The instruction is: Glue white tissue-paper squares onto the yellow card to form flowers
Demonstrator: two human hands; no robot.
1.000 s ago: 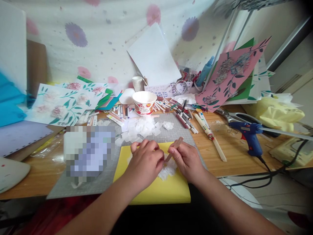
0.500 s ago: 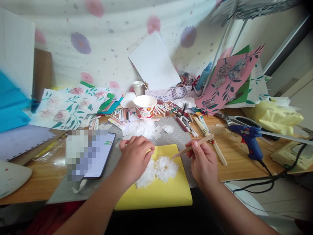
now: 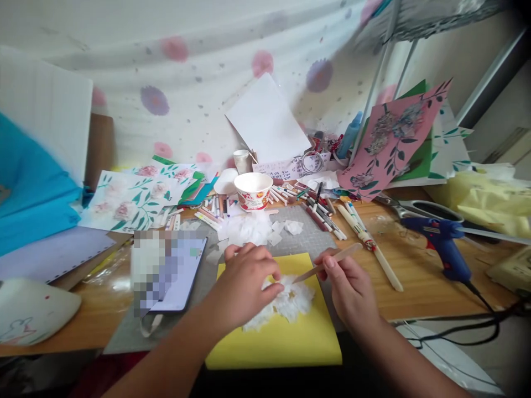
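A yellow card lies at the near edge of the table, with white crumpled tissue flowers on it. My left hand rests on the left part of the tissue, its fingertips pinched on the paper. My right hand is closed round a flat wooden stick, whose tip points down-left at the tissue, close to my left fingertips. Loose white tissue squares lie on the grey cutting mat just beyond the card.
A phone lies left of the card. A paper bowl, many marker pens, scissors and a blue glue gun with its black cable sit behind and right. Flower-painted sheets and a pink card line the back.
My right hand drew the stick out to the right, then brought its tip back toward the tissue. My left hand stayed on the tissue. The view shifted, so everything sits further right.
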